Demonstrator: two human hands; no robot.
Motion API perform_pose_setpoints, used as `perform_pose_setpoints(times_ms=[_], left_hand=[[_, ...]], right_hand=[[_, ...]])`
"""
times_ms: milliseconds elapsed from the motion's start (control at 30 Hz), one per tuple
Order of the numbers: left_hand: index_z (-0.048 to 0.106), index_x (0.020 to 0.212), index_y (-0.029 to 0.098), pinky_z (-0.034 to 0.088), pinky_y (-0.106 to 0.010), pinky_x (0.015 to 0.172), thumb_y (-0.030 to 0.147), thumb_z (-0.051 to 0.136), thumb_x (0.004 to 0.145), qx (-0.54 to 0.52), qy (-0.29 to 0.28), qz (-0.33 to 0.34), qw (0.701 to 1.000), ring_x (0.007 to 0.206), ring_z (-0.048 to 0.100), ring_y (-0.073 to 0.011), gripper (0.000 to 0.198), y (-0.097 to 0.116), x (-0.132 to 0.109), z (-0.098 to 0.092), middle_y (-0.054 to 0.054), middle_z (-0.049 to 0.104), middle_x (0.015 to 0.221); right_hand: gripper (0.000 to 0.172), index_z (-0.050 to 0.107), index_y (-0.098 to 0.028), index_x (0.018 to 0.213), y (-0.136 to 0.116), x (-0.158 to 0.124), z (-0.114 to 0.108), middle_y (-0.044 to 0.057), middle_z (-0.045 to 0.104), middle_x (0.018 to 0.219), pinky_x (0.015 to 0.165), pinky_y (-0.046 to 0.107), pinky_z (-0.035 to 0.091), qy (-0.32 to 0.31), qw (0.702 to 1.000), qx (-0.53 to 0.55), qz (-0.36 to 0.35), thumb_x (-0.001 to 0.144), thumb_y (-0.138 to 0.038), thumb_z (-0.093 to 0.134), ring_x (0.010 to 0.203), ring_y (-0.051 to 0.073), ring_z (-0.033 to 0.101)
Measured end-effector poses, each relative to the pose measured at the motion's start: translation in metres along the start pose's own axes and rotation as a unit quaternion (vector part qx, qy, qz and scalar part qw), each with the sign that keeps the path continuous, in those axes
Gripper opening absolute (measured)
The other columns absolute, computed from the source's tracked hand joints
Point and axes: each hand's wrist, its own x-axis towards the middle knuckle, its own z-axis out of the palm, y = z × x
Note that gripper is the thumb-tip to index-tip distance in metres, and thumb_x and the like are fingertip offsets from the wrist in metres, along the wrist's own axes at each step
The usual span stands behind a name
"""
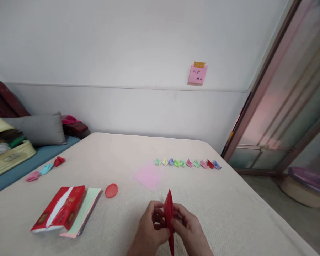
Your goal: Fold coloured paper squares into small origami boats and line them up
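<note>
A piece of folded red paper (169, 206) stands upright on its edge near the front of the table, its pointed end upward. My left hand (152, 227) pinches it from the left with thumb and fingers. On the other side my right hand (188, 227) grips the same paper, its thumb pressed against the lower part. Some fingertips are hidden behind the paper. Just beyond the hands, a flat pink paper sheet (148, 176) lies on the cloth. Farther back, a row of several small folded paper pieces (182, 163) in mixed colours runs to the right.
A red-and-white packet (61, 208) lies on the left over a stack of coloured paper (86, 209). A red round lid (111, 191) is beside it. Three folded pieces (46, 169) sit at the table's left edge. A pink note (197, 74) is taped to the wall.
</note>
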Motion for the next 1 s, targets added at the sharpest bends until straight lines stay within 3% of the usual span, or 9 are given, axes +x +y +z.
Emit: perform_pose_setpoints(times_ms=[133, 233, 333, 433, 633, 800, 900, 1000], left_hand=[[0.052, 0.094, 0.019, 0.049, -0.029, 0.065, 0.001, 0.060, 0.057, 0.021, -0.014, 0.013, 1.000, 0.073, 0.062, -0.0193, 0.042, -0.004, -0.001, 0.001, -0.004, 0.064, 0.083], [0.054, 0.097, 0.019, 0.050, -0.030, 0.067, 0.001, 0.054, 0.060, 0.043, -0.019, 0.046, 0.998, 0.074, 0.064, -0.0212, 0.041, -0.004, -0.005, 0.005, -0.006, 0.068, 0.085], [0.059, 0.091, 0.019, 0.048, -0.029, 0.068, 0.004, 0.051, 0.066, 0.116, 0.018, 0.095, 0.989, 0.073, 0.064, -0.0210, 0.030, -0.006, -0.007, 0.009, -0.005, 0.069, 0.084], [0.060, 0.084, 0.020, 0.043, -0.027, 0.064, 0.008, 0.051, 0.072, 0.198, 0.053, 0.103, 0.973, 0.068, 0.061, -0.0202, 0.020, -0.011, -0.007, 0.013, -0.004, 0.066, 0.076], [0.063, 0.087, 0.020, 0.038, -0.029, 0.067, 0.006, 0.047, 0.070, 0.256, 0.090, 0.087, 0.958, 0.071, 0.059, -0.0216, 0.027, -0.013, -0.007, 0.009, -0.005, 0.066, 0.081], [0.066, 0.083, 0.019, 0.040, -0.029, 0.067, 0.002, 0.044, 0.062, 0.262, 0.083, 0.115, 0.955, 0.070, 0.057, -0.0193, 0.035, 0.003, -0.006, -0.006, -0.004, 0.065, 0.081], [0.068, 0.079, 0.018, 0.040, -0.027, 0.056, 0.004, 0.043, 0.059, 0.215, 0.053, 0.067, 0.973, 0.056, 0.054, -0.0161, 0.035, 0.008, -0.001, -0.011, -0.001, 0.066, 0.069], [0.068, 0.079, 0.015, 0.040, -0.025, 0.047, 0.007, 0.044, 0.057, 0.109, 0.033, 0.008, 0.994, 0.052, 0.054, -0.0142, 0.033, 0.007, 0.003, -0.013, -0.003, 0.068, 0.072]], right_hand=[[0.034, 0.065, -0.018, 0.096, 0.009, -0.001, 0.003, 0.006, 0.074, 0.085, 0.073, 0.035, 0.052, 0.045, 0.997, -0.059, -0.006, 0.066, -0.007, 0.055, 0.078, 0.023, 0.068], [0.031, 0.063, -0.018, 0.095, 0.014, -0.002, 0.005, 0.005, 0.074, 0.078, 0.064, 0.031, 0.051, 0.077, 0.981, -0.179, -0.016, 0.067, -0.012, 0.053, 0.068, 0.022, 0.067], [0.023, 0.064, -0.020, 0.092, 0.018, -0.002, 0.005, 0.003, 0.072, 0.071, 0.057, 0.029, 0.047, 0.093, 0.949, -0.299, -0.026, 0.073, -0.017, 0.051, 0.061, 0.021, 0.065], [0.022, 0.063, -0.020, 0.092, 0.021, -0.003, 0.003, 0.004, 0.072, 0.070, 0.057, 0.031, 0.045, 0.089, 0.921, -0.380, -0.020, 0.079, -0.019, 0.045, 0.061, 0.023, 0.065], [0.031, 0.063, -0.021, 0.096, 0.020, -0.005, -0.005, 0.007, 0.073, 0.080, 0.064, 0.034, 0.044, 0.075, 0.884, -0.461, 0.000, 0.076, -0.011, 0.041, 0.070, 0.026, 0.065], [0.028, 0.069, -0.021, 0.079, 0.018, 0.000, -0.016, 0.006, 0.071, 0.079, 0.067, 0.033, 0.045, 0.113, 0.904, -0.408, -0.053, 0.072, -0.011, 0.043, 0.073, 0.023, 0.063], [0.025, 0.068, -0.021, 0.068, 0.016, 0.005, -0.021, 0.002, 0.067, 0.067, 0.052, 0.029, 0.042, 0.112, 0.956, -0.272, -0.006, 0.065, -0.012, 0.045, 0.054, 0.018, 0.057], [0.023, 0.069, -0.018, 0.062, 0.010, 0.006, -0.024, -0.001, 0.061, 0.050, 0.044, 0.026, 0.038, 0.105, 0.978, -0.174, 0.048, 0.061, -0.014, 0.046, 0.041, 0.014, 0.051]])
